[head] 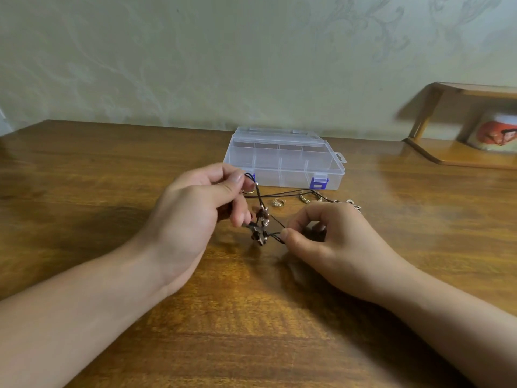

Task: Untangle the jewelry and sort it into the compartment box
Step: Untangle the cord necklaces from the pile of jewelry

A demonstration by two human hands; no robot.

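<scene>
Wooden table (112, 169): near its middle, left hand (195, 208) and right hand (321, 233) each pinch the tangled black cord (261, 228), before the closed compartment box (285, 161). Hard pulling may tighten knots.

You're working on a wooden table (112, 169), varnished and glossy, grain showing, light glaring off it just right of the compartment box (284, 159). That box is looking like clear smooth plastic with opaque blue plastic clasps (319, 182). In front of the box you're pinching a thin black cord (291, 192), matt, strung with dark beads and shiny silvery metal bits (261, 225). A polished gold-tone metal ring (278, 202) is lying just in front of the box. Behind the box, matt patterned wall (195, 65).
</scene>
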